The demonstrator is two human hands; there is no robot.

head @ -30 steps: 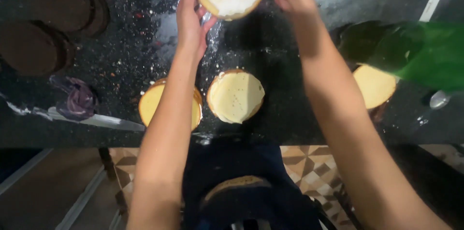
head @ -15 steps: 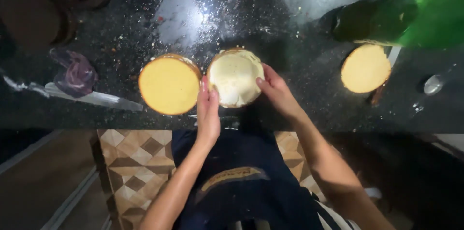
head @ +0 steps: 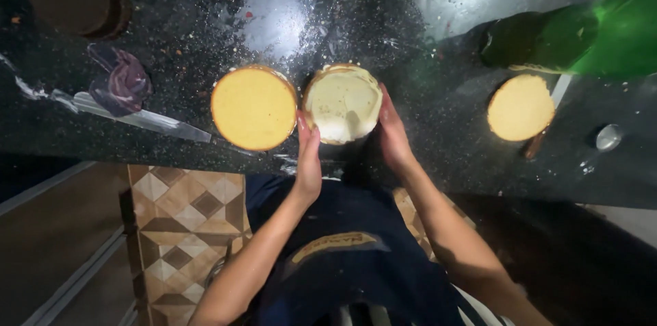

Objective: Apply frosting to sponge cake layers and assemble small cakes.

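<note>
While your left hand (head: pixel 308 161) and right hand (head: pixel 393 135) press their fingers flat on both sides of the cream-topped cake round (head: pixel 342 102) on the counter (head: pixel 438 100), the bare yellow round (head: pixel 253 107) just left of it looks untouched.

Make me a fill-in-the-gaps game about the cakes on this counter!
1. Both hands, left hand and right hand, cup the pale ____-topped cake.
2. The bare yellow cake sits on that cake's ____ side.
3. The bottle lying on the black counter is ____ in colour.

Missing words: cream; left; green
</note>
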